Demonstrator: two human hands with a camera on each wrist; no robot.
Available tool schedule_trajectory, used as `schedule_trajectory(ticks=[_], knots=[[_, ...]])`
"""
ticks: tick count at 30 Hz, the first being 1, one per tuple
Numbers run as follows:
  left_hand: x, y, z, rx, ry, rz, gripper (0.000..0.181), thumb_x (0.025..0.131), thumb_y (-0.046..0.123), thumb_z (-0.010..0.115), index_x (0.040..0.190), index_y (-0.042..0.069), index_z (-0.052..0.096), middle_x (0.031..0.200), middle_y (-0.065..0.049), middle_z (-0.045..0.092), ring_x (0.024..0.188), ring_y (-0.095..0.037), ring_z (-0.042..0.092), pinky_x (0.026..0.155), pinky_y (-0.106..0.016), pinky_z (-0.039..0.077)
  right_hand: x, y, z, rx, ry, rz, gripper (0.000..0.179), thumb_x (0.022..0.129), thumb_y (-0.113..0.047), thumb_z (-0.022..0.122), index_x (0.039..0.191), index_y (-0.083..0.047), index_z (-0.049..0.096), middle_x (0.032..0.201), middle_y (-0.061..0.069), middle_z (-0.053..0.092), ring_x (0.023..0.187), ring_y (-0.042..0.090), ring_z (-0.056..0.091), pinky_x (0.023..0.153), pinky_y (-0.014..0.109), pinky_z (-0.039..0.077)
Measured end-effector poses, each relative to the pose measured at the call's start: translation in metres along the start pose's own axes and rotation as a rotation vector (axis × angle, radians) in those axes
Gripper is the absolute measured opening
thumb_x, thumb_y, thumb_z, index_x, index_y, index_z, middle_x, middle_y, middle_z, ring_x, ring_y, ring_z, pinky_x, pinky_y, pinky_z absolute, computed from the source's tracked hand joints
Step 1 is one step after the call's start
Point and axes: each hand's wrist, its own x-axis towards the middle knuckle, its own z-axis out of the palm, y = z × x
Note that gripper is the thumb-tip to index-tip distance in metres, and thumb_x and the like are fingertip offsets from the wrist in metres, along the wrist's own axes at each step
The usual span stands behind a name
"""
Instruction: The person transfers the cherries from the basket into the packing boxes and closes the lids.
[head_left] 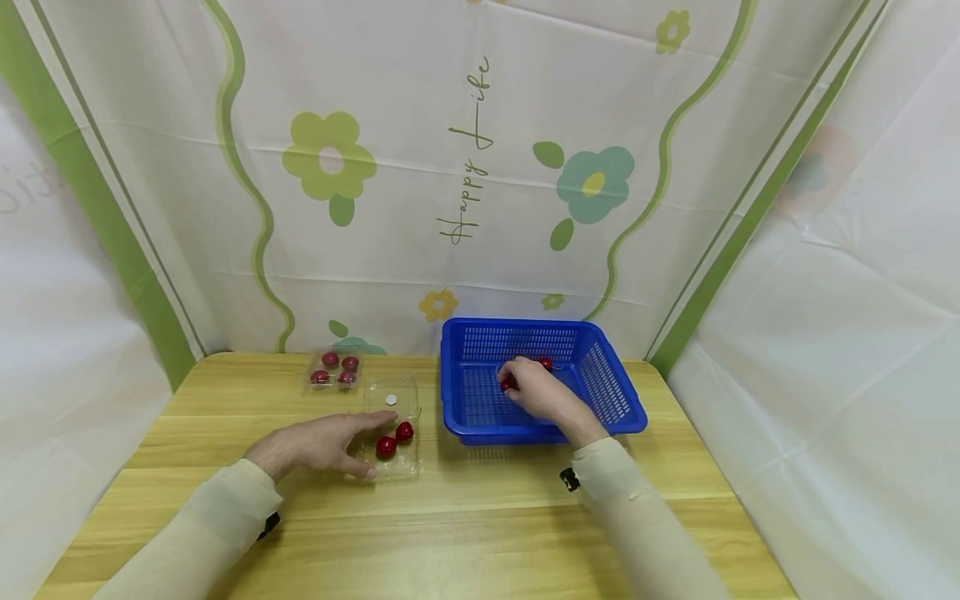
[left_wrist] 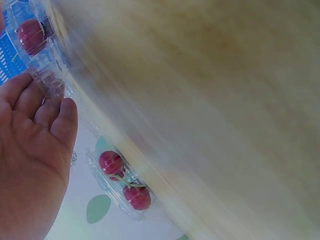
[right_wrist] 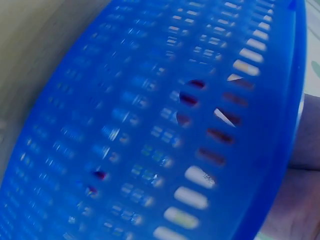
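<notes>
In the head view my right hand reaches inside a blue plastic basket and pinches a dark red cherry. Another cherry lies by the basket's back wall. Through the slots in the right wrist view I see red patches and part of my hand. My left hand, fingers spread, is at the left side of a clear plastic box with its lid laid back. Two cherries sit in that box. In the left wrist view, the left hand's fingertips are against the clear plastic.
Behind and left of the open box stands a second clear box with several cherries in it. Both boxes and the basket rest on a wooden table. A printed white curtain hangs at the table's back edge.
</notes>
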Motion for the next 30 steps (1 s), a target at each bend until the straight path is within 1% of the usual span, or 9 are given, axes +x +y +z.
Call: schedule_trajectory(ticks=[5,14,25,30], knots=[[0.000,0.000,0.001,0.003,0.001,-0.002,0.102,0.101,0.033,0.095,0.182,0.005,0.040,0.185,-0.025,0.047,0.170,-0.056,0.046,0.139,-0.077,0.040,0.001,-0.015,0.001,0.010,0.011,-0.040,0.022,0.111,0.001,0.076,0.133,0.003,0.080,0.131,0.018,0.079,0.123,0.032,0.076,0.112,0.051,0.069],[0.001,-0.001,0.001,0.002,0.004,-0.003,0.102,0.101,0.032,0.096,0.182,0.006,0.040,0.185,-0.025,0.047,0.171,-0.056,0.046,0.139,-0.077,0.040,0.001,-0.045,-0.001,0.028,0.002,-0.087,0.024,0.112,0.001,0.075,0.135,0.002,0.079,0.133,0.017,0.078,0.125,0.032,0.076,0.112,0.050,0.069],[0.001,-0.001,0.001,0.006,0.003,-0.008,0.102,0.101,0.033,0.096,0.182,0.007,0.040,0.186,-0.025,0.047,0.171,-0.056,0.045,0.140,-0.077,0.039,0.001,-0.083,-0.007,0.037,-0.001,-0.188,0.023,0.112,0.003,0.073,0.134,0.002,0.080,0.134,0.017,0.077,0.124,0.030,0.075,0.110,0.046,0.069],[0.000,0.000,0.000,0.002,0.004,-0.005,0.102,0.101,0.033,0.096,0.182,0.006,0.040,0.185,-0.025,0.047,0.170,-0.055,0.046,0.139,-0.077,0.040,0.000,-0.098,-0.004,0.020,-0.021,-0.213,0.023,0.113,0.000,0.072,0.135,0.002,0.079,0.134,0.015,0.077,0.124,0.028,0.076,0.109,0.044,0.070]])
